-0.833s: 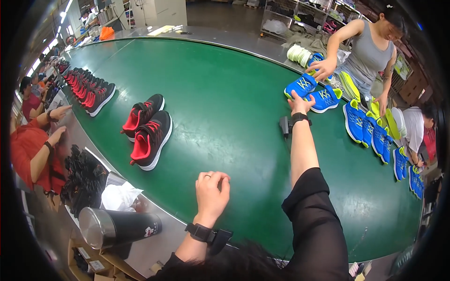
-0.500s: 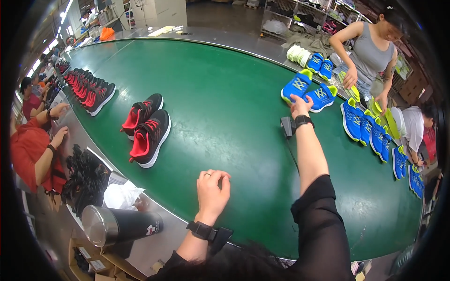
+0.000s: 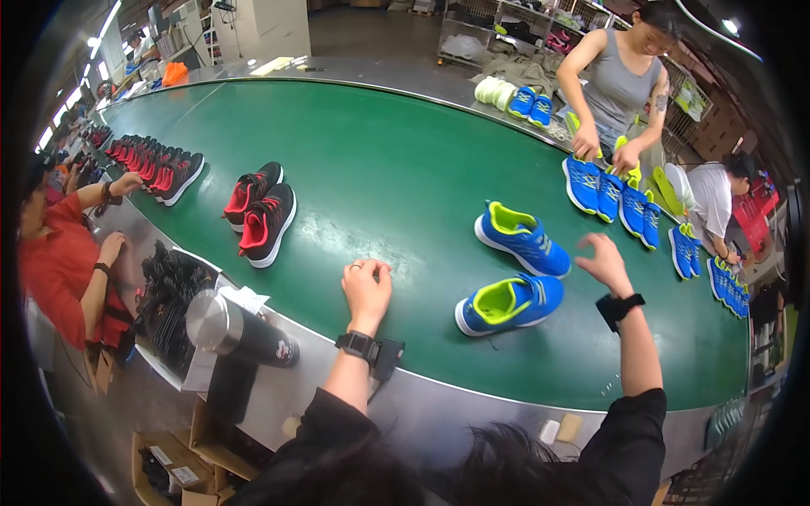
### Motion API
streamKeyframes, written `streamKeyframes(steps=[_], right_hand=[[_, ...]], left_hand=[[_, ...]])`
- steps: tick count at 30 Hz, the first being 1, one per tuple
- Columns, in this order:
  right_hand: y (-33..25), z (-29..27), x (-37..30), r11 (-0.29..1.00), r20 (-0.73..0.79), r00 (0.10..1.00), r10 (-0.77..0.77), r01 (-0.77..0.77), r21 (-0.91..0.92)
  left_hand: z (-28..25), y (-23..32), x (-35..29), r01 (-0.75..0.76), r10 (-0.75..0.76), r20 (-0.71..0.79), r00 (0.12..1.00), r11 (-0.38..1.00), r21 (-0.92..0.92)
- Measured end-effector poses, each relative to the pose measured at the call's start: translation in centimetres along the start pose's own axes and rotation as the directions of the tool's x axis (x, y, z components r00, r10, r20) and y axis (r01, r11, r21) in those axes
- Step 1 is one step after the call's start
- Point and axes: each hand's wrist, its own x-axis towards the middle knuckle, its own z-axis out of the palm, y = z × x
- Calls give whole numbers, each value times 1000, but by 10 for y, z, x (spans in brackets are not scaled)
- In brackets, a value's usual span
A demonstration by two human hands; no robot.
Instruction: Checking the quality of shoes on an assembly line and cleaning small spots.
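Note:
Two blue sneakers with lime-green linings and white soles rest in front of me on the green work surface (image 3: pixel 396 160), toes pointing right. The farther sneaker (image 3: pixel 530 246) lies slightly askew to the nearer sneaker (image 3: pixel 531 302). Just right of their toes, my right hand (image 3: pixel 604 263) hovers with fingers curved and apart, holding nothing. My left hand (image 3: pixel 368 295) is to the left of the pair, its fingers curled in with nothing visible inside. Beyond it stands a pair of black-and-red sneakers (image 3: pixel 272 226).
A black tumbler (image 3: pixel 253 333) and a box of black straps (image 3: pixel 169 295) occupy the left ledge. More black-and-red shoes (image 3: pixel 156 160) line the far left. A co-worker's hands (image 3: pixel 624 158) touch blue shoes (image 3: pixel 595 187) across the surface. A person in red (image 3: pixel 63 261) works at left.
The blue pair that my right hand held at the far side is now near me, turned and released. My left hand stays curled. The co-worker's hands have come to the blue shoes.

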Motion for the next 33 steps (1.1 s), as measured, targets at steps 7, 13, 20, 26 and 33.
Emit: streamKeyframes(steps=[7,13,20,26,33], right_hand=[[-157,20,1,871,316,830,-460,490,-20],[-164,27,13,967,178,975,-131,165,-194],[-151,67,20,924,14,950,-312,307,-226],[-193,6,-87,559,-269,548,-792,828,40],[-213,-21,-248,259,-114,275,-955,956,139]], left_hand=[[-11,14,-14,193,-180,89,980,966,-172],[-126,121,-132,1,50,111,993,910,-415],[-216,117,-253,247,-51,429,902,876,-415],[-255,111,-272,213,-143,226,964,921,-327],[-207,130,-277,82,-61,104,993,973,-215]])
